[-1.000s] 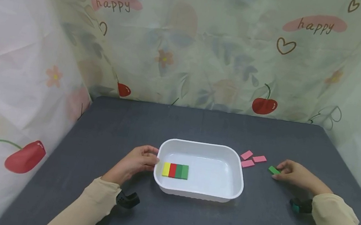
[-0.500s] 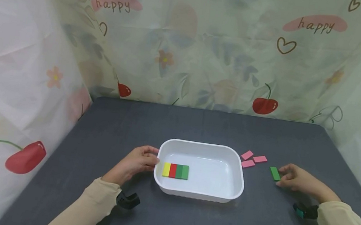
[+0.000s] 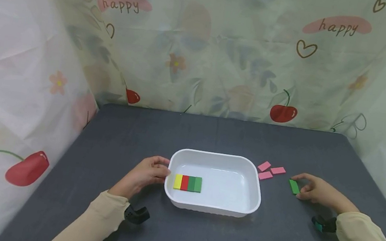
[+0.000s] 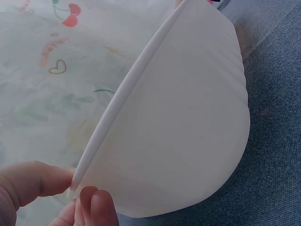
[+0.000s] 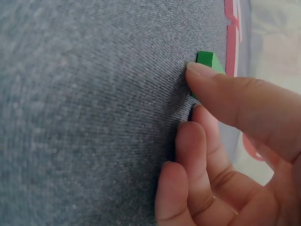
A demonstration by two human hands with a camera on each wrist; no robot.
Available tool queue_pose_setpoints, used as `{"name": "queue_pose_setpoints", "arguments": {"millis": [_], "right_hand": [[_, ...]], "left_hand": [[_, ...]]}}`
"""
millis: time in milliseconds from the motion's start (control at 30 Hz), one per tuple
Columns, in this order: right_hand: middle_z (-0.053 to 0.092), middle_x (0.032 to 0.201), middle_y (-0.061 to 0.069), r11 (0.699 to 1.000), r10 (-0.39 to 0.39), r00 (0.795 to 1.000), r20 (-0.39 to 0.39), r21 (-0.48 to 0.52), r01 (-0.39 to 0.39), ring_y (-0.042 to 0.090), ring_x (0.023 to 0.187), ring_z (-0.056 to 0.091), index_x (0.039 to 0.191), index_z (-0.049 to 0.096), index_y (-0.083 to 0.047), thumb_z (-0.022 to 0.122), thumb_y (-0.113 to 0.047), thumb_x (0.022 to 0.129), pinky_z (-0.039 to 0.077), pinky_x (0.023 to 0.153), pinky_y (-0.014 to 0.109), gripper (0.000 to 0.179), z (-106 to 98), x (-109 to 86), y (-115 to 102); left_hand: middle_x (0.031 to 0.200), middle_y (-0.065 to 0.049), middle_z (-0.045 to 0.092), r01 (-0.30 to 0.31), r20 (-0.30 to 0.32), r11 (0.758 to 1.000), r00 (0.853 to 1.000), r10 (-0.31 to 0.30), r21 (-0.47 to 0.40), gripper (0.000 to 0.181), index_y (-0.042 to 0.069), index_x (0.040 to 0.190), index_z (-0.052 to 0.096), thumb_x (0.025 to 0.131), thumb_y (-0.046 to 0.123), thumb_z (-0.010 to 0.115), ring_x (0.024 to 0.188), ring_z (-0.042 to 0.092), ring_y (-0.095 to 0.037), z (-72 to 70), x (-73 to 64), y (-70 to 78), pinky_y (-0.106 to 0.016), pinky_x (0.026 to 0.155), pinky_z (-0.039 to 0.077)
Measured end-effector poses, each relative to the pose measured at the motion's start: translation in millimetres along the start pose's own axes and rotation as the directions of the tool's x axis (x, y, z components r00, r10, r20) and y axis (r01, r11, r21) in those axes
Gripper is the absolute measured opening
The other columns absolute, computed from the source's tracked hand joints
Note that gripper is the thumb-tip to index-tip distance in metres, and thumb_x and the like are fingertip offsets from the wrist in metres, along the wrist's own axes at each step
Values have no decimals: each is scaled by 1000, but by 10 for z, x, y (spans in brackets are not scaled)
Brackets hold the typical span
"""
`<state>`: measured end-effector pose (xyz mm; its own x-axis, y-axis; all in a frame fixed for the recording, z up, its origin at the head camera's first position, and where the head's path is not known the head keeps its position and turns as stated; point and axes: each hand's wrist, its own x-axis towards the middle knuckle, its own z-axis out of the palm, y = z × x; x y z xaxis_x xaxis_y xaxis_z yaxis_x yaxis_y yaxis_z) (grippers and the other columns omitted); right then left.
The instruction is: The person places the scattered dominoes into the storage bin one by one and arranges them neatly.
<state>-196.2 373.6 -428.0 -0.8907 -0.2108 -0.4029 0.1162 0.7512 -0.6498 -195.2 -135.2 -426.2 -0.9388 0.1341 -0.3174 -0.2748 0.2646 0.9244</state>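
Observation:
A white plastic tub (image 3: 222, 205) sits mid-table, and my left hand (image 3: 147, 173) pinches its left rim between thumb and fingers, as the left wrist view also shows. Inside the tub, one yellow block (image 3: 178, 182), one red block (image 3: 184, 183) and two green blocks (image 3: 194, 184) stand side by side in a row. To the right of the tub, my right hand (image 3: 319, 192) holds a loose green block (image 3: 294, 186) on the table by its ends, index finger far and thumb near. In the right wrist view the thumb covers part of the green block (image 5: 205, 57).
Three pink blocks (image 3: 265, 175) lie loosely by the tub's right side, left of the right hand. Dark grey cloth covers the table (image 3: 206, 240). A printed curtain (image 3: 215, 58) hangs behind the table and along both sides.
The green block at my right hand has turned from slanting to more lengthwise. My right hand drew back a little, then reached its index finger to the block's far end. The left hand stayed still.

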Motion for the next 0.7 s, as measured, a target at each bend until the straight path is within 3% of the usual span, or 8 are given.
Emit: {"name": "queue_pose_setpoints", "arguments": {"millis": [133, 267, 367, 533, 700], "right_hand": [[57, 81, 3, 999, 13, 1000, -6, -29, -13, 12, 66, 49, 134, 43, 5, 72, -12, 84, 42, 57, 27, 61, -21, 14, -27], [61, 99, 17, 997, 23, 999, -41, -71, -26, 19, 81, 58, 130, 44, 7, 74, -19, 83, 51, 66, 33, 61, -69, 13, -105], [57, 111, 27, 999, 7, 996, -88, -48, -11, 24, 91, 62, 131, 40, 10, 73, -21, 85, 55, 73, 37, 64, -88, -3, -199], [53, 118, 26, 998, -41, 977, -208, 30, 48, 24, 97, 60, 136, 37, 7, 72, -25, 87, 53, 77, 33, 69, -68, -46, -438], [53, 122, 22, 985, -95, 948, -303, 109, 133, 11, 93, 58, 140, 38, -1, 71, -32, 88, 51, 76, 25, 69, 25, -100, -750]], "left_hand": [[101, -13, 68, 0, -3, 1000, 1000, 0, 2, 37, 3, 123, 57, 88, 12, 67, 81, 64, -19, -7, -7, 4, -34, 80, 58], [102, -13, 68, 5, -4, 1000, 1000, -5, -1, 37, 3, 123, 57, 88, 12, 68, 81, 64, -19, -8, -6, 6, -34, 81, 58], [104, -13, 68, 12, -5, 1000, 1000, -12, 0, 37, 4, 123, 57, 88, 12, 68, 81, 65, -19, -2, -5, 5, -34, 81, 58], [106, -13, 68, 20, -15, 1000, 1000, -19, 10, 37, 4, 122, 57, 88, 14, 69, 82, 65, -19, 9, -4, 7, -34, 82, 58], [105, -12, 69, 17, -15, 1000, 1000, -17, 10, 37, 4, 122, 58, 88, 13, 69, 82, 65, -19, 13, 8, 4, -34, 82, 58]]}}
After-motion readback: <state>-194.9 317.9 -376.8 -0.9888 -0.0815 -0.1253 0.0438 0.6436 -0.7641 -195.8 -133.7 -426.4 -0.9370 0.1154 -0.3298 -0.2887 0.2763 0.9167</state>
